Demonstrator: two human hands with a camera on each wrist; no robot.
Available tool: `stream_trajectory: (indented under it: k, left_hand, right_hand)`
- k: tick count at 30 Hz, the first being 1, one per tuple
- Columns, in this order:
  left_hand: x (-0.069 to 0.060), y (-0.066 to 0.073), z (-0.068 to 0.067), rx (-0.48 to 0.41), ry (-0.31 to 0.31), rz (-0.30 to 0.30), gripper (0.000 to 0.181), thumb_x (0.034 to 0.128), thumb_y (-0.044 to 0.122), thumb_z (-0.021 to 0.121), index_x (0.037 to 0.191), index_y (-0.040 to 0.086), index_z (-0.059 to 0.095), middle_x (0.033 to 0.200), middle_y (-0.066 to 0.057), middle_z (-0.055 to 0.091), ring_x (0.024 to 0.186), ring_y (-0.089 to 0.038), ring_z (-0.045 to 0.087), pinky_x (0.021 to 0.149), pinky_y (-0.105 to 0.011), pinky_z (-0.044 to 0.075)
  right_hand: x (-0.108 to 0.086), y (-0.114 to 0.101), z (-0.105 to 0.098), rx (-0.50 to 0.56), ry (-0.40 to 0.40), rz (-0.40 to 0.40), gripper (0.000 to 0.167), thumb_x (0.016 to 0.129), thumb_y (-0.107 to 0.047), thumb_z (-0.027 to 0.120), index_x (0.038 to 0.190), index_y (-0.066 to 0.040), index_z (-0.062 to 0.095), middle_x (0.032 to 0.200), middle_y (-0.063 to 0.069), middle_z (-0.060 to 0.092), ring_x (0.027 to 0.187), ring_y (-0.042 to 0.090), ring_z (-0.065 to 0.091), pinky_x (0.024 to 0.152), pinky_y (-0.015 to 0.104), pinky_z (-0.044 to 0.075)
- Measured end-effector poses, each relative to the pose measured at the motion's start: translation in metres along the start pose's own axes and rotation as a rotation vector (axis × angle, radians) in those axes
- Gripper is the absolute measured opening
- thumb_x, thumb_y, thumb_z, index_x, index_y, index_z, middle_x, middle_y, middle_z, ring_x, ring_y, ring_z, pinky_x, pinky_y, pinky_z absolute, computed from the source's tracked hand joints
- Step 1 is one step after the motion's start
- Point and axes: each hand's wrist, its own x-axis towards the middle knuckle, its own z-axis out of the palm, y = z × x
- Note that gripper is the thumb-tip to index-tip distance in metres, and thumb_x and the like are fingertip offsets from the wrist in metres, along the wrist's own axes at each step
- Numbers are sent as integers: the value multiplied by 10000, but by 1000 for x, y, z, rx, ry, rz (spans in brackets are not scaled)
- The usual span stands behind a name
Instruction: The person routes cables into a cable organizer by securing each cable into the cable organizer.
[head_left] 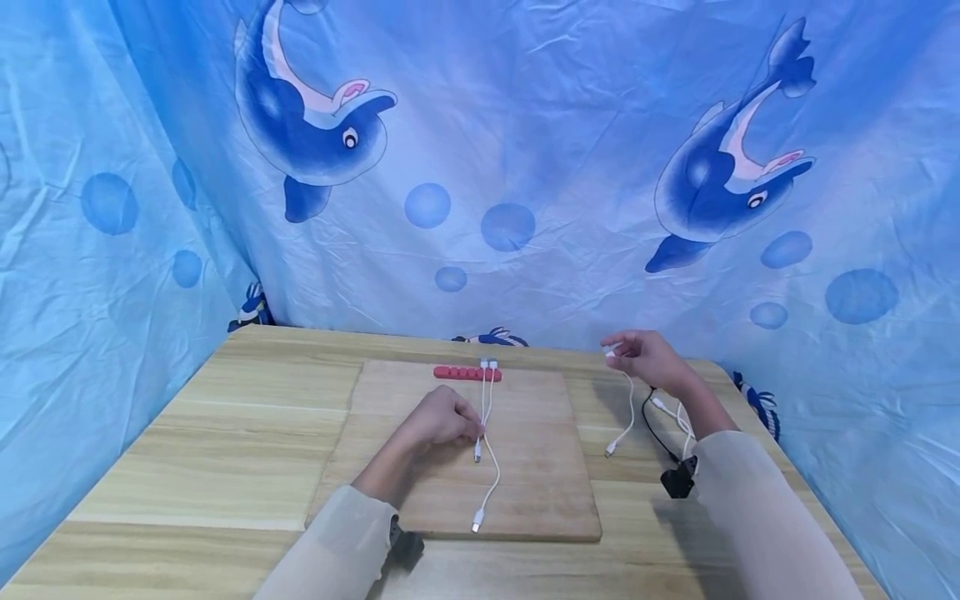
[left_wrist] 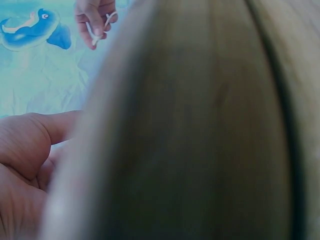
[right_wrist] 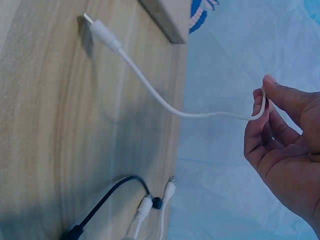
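Observation:
A red cable organizer strip [head_left: 456, 373] lies along the far side of a wooden board [head_left: 540, 475]. Two white USB cables [head_left: 491, 467] run from its right end toward the near edge, their larger plugs just beyond the strip. On the board my left hand [head_left: 441, 415] pinches one of these cables near its small connector; the left wrist view hides its fingertips. Off to the right, my right hand [head_left: 651, 360] is raised over the table and holds another white USB cable [right_wrist: 200, 115] between thumb and fingers. That cable's small plug [right_wrist: 105, 35] hangs down near the tabletop.
More white cables [head_left: 678, 417] and a black cable [head_left: 656, 429] lie on the table by my right forearm. A blue curtain [head_left: 480, 167] with dolphins hangs behind the wooden table [head_left: 225, 417]. Blue-and-white figures [head_left: 498, 337] show at the table's edges.

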Motion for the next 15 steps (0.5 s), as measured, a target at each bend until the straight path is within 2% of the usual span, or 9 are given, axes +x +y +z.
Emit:
stream_trajectory:
  k: [6,15]
  left_hand:
    - [-1,0,0,-5,3,3,52,847,54,811,799,52,790,674,-15,704,619,-116,587,573,-223,450]
    - [-3,1,0,-8,2,7,59,853,62,807,796,59,791,662,-20,698,600,-117,576,574,-227,438]
  right_hand:
    - [2,-12,-2,-8,14,-8,343,993,-104,678,1322,-17,639,1082,200,686,903,206,652,760,343,563]
    - [8,-35,-2,-20,57,-63,324,1001,-143,681,1316,-70,658,1047,176,707,879,226,656,715,336,539]
